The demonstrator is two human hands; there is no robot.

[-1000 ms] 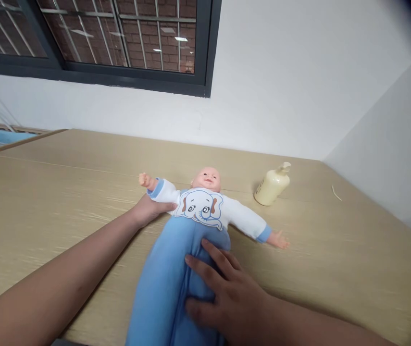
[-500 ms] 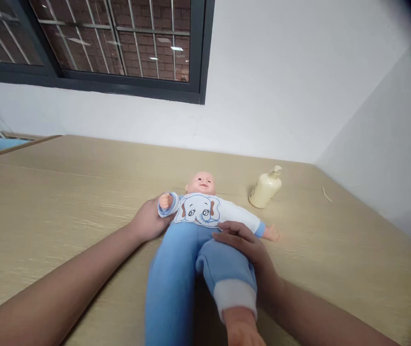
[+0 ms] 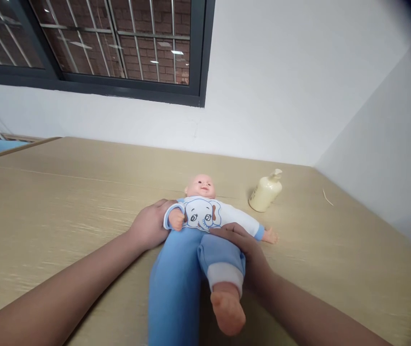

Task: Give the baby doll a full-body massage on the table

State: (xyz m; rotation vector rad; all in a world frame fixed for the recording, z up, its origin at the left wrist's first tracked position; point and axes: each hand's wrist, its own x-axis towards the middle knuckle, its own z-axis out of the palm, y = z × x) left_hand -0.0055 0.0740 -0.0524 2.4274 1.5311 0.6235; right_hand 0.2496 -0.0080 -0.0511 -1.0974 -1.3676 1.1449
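Note:
A baby doll [image 3: 201, 210] lies on its back on the wooden tabletop. It wears a white top with an elephant face and blue trousers [image 3: 176, 278]. One trouser leg stretches toward me; the other leg is bent, with its bare foot [image 3: 229, 310] showing below a white cuff. My left hand [image 3: 151, 225] grips the doll's side at the left, its fingertips partly hidden behind the doll's sleeve and arm. Across the trouser waist and hip on the right lie the fingers of my right hand [image 3: 246, 245], wrapped round the doll there; its thumb is hidden.
A cream pump bottle [image 3: 266, 192] stands to the right of the doll. Farther right, a thin pale strip [image 3: 328, 197] lies on the tabletop [image 3: 64, 192]. White walls and a dark-framed barred window [image 3: 118, 43] rise behind.
The doll's bare foot has come up and left, its sole now facing me. The doll's arm by my left hand has shifted right and down. Both hands stay at the waist.

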